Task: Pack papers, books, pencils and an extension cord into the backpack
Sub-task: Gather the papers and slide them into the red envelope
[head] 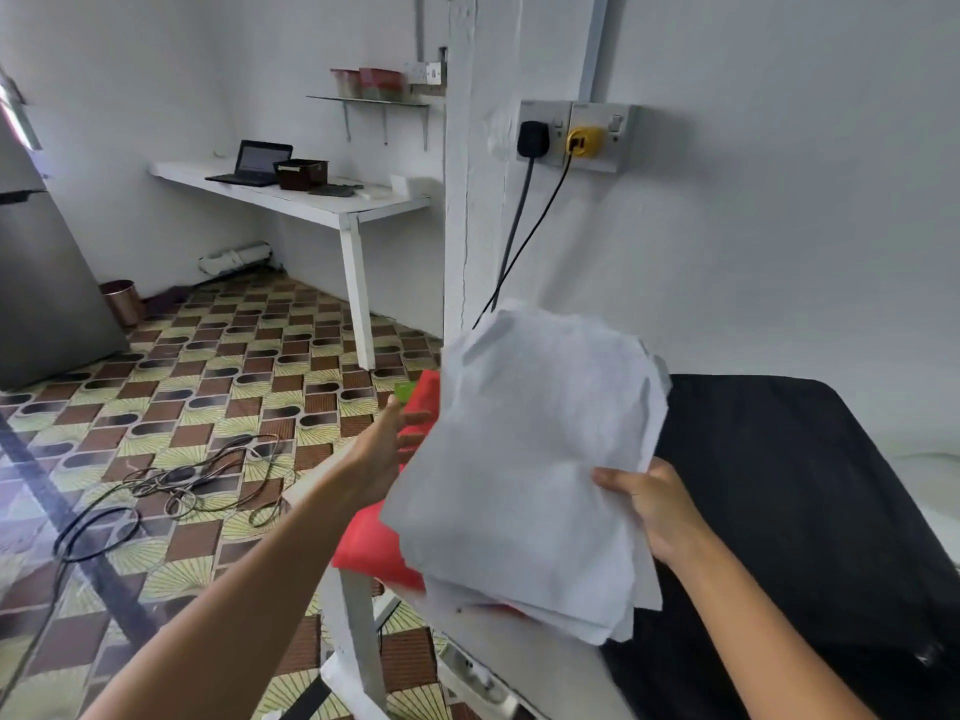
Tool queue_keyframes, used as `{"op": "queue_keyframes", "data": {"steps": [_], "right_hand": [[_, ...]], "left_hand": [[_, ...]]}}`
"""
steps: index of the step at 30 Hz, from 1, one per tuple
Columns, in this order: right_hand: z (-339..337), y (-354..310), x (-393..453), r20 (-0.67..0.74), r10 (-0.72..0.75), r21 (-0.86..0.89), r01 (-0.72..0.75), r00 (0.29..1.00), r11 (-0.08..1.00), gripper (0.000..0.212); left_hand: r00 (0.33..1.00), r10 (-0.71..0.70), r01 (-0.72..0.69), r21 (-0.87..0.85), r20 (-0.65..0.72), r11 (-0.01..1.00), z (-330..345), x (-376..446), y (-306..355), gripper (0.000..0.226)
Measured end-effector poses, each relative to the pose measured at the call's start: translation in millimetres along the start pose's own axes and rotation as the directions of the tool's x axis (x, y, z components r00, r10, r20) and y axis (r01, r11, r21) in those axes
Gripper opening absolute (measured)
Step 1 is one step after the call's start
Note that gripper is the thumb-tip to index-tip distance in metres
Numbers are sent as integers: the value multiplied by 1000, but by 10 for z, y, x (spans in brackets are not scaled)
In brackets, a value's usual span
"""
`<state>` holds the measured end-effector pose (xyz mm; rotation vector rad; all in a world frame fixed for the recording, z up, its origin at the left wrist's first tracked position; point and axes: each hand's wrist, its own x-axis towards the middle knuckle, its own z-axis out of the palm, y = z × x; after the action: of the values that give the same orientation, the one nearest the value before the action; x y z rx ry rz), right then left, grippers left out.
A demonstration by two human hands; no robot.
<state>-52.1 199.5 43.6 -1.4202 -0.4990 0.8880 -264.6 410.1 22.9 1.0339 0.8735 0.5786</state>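
Two hands [384, 449], two plugs [533, 138]

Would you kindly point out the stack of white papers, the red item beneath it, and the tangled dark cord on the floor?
Stack of white papers [530, 459]: head view, middle of the top sheet.
Red item [371, 543]: head view, lower left edge.
Tangled dark cord [192, 475]: head view, central knot.

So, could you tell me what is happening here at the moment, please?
A person is gathering loose papers at a white table. The right hand grips the stack by its right edge and holds it up above the table, while the left hand reaches in, fingers straight, beside a red item lying under the sheets. A black cloth covers the surface to the right. A tangle of cords lies on the tiled floor.
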Motion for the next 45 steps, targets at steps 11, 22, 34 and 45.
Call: {"op": "queue_keyframes", "data": {"steps": [11,22,34,45], "right_hand": [[-459,-14,-12,-67,71,106,-64,995,992,28],[-498,18,-62,12,131,56,-132,991,990,34],[429,320,114,147,127,-398,-59,981,915,33],[739,565,-54,17,-209,-779,144,978,610,40]], "left_hand": [[992,114,-53,647,-53,761,464,290,-52,23],[995,27,24,504,-93,863,301,217,-108,20],[974,-225,227,65,-26,972,-496,-270,-90,29],[993,-115,101,381,14,919,-477,-406,-164,27]]}}
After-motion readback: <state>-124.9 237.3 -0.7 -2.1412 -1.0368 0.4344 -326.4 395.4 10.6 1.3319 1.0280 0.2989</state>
